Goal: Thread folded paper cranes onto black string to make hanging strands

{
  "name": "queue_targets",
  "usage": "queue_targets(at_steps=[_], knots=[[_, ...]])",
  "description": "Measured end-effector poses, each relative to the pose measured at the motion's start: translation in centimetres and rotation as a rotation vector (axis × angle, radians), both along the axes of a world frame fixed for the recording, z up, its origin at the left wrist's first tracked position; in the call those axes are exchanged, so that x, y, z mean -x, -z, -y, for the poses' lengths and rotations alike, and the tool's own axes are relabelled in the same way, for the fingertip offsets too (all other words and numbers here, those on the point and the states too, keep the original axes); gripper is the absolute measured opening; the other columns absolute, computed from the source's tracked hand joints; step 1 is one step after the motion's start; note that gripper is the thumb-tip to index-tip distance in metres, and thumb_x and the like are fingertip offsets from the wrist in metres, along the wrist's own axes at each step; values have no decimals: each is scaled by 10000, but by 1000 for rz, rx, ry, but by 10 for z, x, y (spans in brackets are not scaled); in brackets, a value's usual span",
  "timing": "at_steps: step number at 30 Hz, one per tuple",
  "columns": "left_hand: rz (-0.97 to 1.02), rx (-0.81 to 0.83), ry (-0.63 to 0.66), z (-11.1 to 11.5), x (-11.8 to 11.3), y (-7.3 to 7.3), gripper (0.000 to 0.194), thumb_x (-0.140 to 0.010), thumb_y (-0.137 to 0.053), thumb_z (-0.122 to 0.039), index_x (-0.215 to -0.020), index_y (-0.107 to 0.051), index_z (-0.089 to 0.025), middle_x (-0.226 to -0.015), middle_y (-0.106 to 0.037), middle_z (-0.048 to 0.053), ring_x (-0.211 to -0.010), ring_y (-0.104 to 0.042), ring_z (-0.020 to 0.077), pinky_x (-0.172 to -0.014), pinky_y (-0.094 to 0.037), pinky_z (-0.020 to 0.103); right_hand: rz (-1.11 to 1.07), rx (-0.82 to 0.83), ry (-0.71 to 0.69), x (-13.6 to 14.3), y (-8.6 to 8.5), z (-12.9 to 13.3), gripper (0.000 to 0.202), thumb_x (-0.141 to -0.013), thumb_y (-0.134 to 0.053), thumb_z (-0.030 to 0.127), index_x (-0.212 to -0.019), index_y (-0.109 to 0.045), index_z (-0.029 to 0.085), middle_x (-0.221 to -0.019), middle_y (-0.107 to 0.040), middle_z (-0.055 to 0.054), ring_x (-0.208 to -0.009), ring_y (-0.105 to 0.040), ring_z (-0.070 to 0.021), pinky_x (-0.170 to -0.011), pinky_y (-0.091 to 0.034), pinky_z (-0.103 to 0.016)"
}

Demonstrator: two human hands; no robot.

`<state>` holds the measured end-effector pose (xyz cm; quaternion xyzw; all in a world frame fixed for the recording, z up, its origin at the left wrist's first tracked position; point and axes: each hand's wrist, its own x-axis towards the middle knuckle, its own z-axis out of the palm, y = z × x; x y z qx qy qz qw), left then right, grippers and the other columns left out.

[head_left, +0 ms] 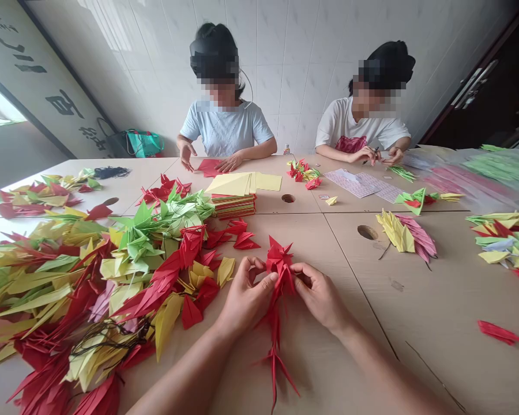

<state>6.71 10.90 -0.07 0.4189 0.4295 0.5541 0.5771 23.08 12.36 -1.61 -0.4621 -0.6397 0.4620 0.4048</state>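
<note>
Between my hands hangs a string of red folded paper cranes (278, 259), its lower cranes trailing down toward the table's near edge. My left hand (249, 291) pinches its left side with thumb and fingers. On the other side my right hand (318, 294) has its thumb and forefinger closed on a red paper wing. To the left of my left hand lies a large heap of folded paper cranes (142, 282) in red, yellow, green and pink. Dark threads (112, 340) are tangled on that heap.
A stack of square coloured paper (233, 202) stands beyond the heap. Across the table sit two people, one with hands on red paper (208, 167). Yellow and pink crane bundles (395, 233) lie to the right, near a round table hole (367, 232). Plastic bags (480, 178) lie far right.
</note>
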Motion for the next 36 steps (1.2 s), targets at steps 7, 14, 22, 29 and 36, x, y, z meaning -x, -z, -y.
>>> queue_targets(at_steps=[7, 14, 22, 29, 36], knots=[[-319, -155, 53, 0, 3, 8, 140, -789, -657, -309, -856, -600, -200, -1074, -461, 64, -1083, -488, 202, -911, -477, 304, -17, -21, 15, 0, 3, -2, 221, -869, -527, 377, -919, -639, 192, -805, -676, -37, -705, -605, -169, -665, -500, -269], [-358, -188, 168, 6, 4, 0, 285, -779, -662, -367, -1012, -602, -213, -1234, -416, 97, -1100, -534, 237, -887, -514, 336, 91, -48, 44, 1, -3, 1, 181, -871, -519, 307, -929, -650, 196, -826, -684, -32, -732, -614, -170, -660, -482, -252], [-561, -280, -55, 0, 5, 11, 147, -859, -541, -302, -857, -637, -191, -990, -532, 55, -859, -586, 154, -674, -518, 243, -8, 6, -5, 0, -3, -1, 237, -879, -522, 384, -915, -663, 197, -776, -656, -22, -686, -565, -151, -623, -451, -239], [-778, -323, -142, -5, 9, 11, 95, -811, -579, -207, -806, -673, -202, -806, -636, 24, -771, -561, 160, -684, -459, 264, -70, 128, 10, -1, -1, -3, 255, -794, -618, 416, -849, -669, 173, -672, -571, 13, -553, -444, -106, -535, -377, -229], [-881, -225, -146, -3, 9, 15, 208, -783, -591, -135, -915, -706, -248, -750, -672, 0, -778, -571, 176, -660, -435, 249, -73, 101, 36, 1, -1, -4, 238, -737, -666, 409, -738, -663, 171, -641, -556, 19, -576, -461, -112, -553, -373, -235]])
